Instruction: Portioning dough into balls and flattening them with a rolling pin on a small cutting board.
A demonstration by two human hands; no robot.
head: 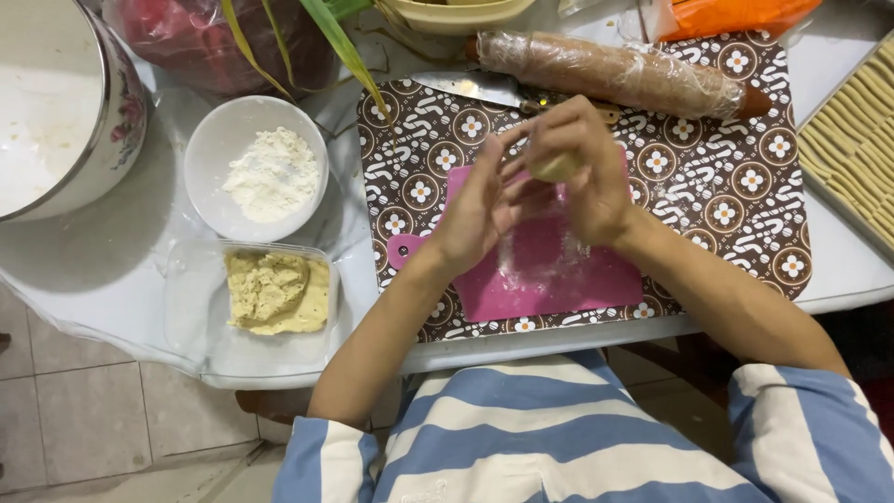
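A small yellowish lump of dough (557, 168) is pressed between my two hands above a pink cutting board (559, 270). My left hand (480, 205) cups it from the left with fingers spread. From the right, my right hand (582, 163) curls over it. The board is dusted with flour and lies on a brown patterned mat (726, 196). Most of the dough is hidden by my fingers.
A white bowl of flour (256, 168) and a clear tub of yellow dough (275, 293) sit to the left. A wrapped rolling pin (615, 70) and a knife (466, 87) lie at the back. At the right edge, a tray (857, 140) holds several dough strips. A large white pot (56, 102) is far left.
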